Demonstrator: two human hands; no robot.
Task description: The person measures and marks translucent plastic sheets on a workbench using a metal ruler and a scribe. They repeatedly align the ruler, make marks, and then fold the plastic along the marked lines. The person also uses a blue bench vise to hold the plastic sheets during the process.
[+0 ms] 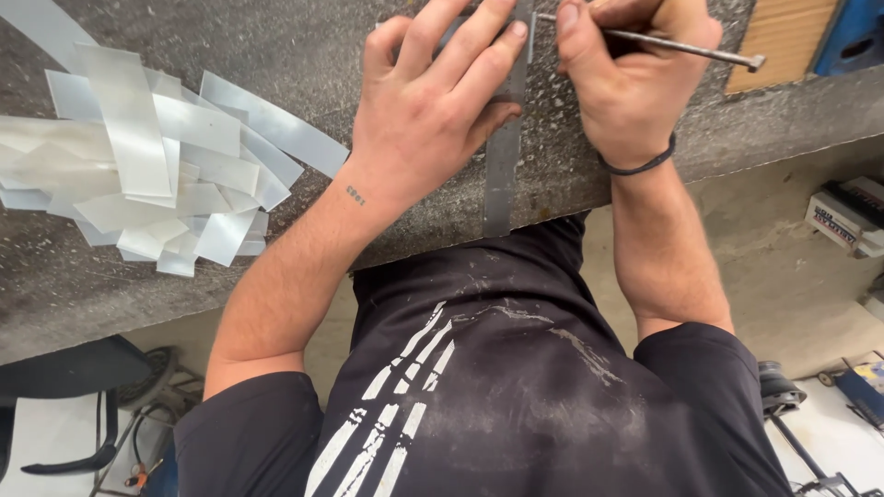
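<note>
Work at the counter (276,37) is caught midway through marking a metal piece. A long flat steel ruler (502,175) is laid across the rough grey surface, its near end reaching the counter's edge. The left hand (433,101) is spread flat, fingers extended, and is pressed down on the ruler and on a thin metal strip (511,87) that is only partly seen beneath the fingers. The right hand (626,83) is closed in a pinch around a slender metal scriber (677,43), resembling a long nail, whose tip is brought against the ruler's edge at the far end, just beside the left fingertips.

As far as can be judged, a line is being scribed along the ruler; whether any mark is already made cannot be told, since the spot lies at the top edge of the view and is partly covered by fingers. A loose heap of cut sheet-metal strips (157,166) is piled on the left of the counter, well apart from the hands, which suggests that many pieces are already cut.

A wooden board (783,37) lies at the far right of the counter. A small box (843,216) and other gear are seen on the floor to the right. Nothing is seen blocking the hands; the heap of strips stays clear of the ruler.
</note>
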